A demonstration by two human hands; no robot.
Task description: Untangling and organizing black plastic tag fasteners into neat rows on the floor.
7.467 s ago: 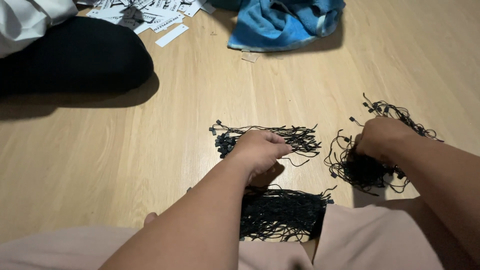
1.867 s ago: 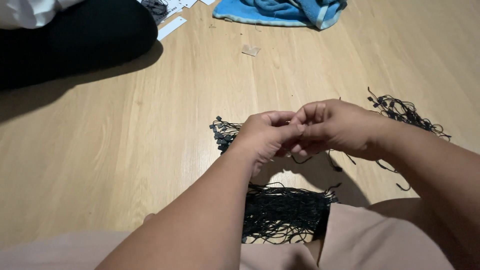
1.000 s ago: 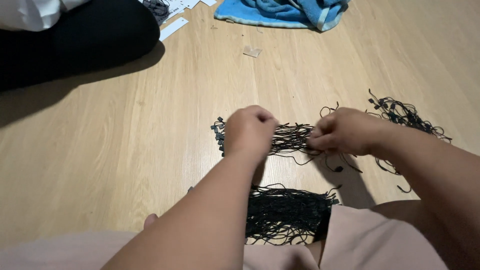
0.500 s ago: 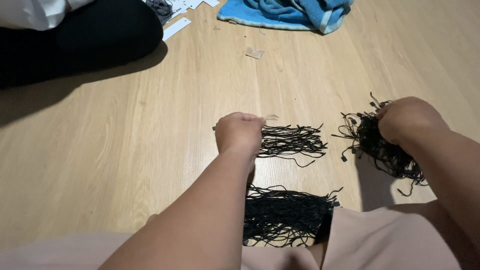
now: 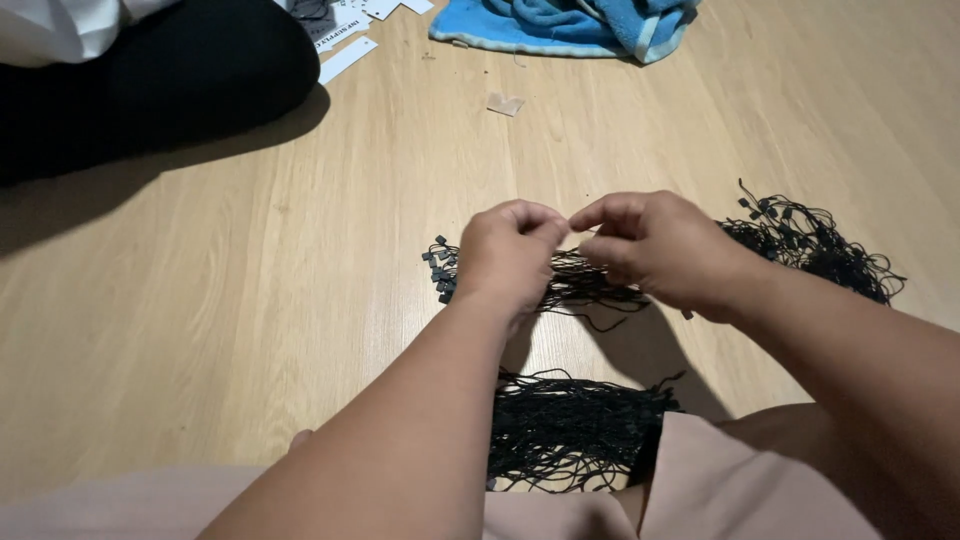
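My left hand [image 5: 510, 250] and my right hand [image 5: 650, 245] meet fingertip to fingertip just above the wooden floor, each pinching a thin black string that is hard to make out. Under them lies a laid-out row of black strings [image 5: 595, 292] with small square ends [image 5: 438, 272] pointing left. A tangled pile of the same strings [image 5: 815, 245] sits to the right of my right wrist. A third, thicker bundle of strings [image 5: 575, 430] lies against my lap, partly hidden by my left forearm.
Another person's leg in black cloth [image 5: 150, 80] fills the upper left. White paper labels [image 5: 348, 58] lie beside it. A blue towel [image 5: 570, 22] is bunched at the top, with a small pale scrap [image 5: 505, 103] below it. My pink-clad knees border the bottom edge.
Half a second ago my right hand was over the tangled pile at the right; it has come back left to meet my left hand, which lifted slightly off the row.
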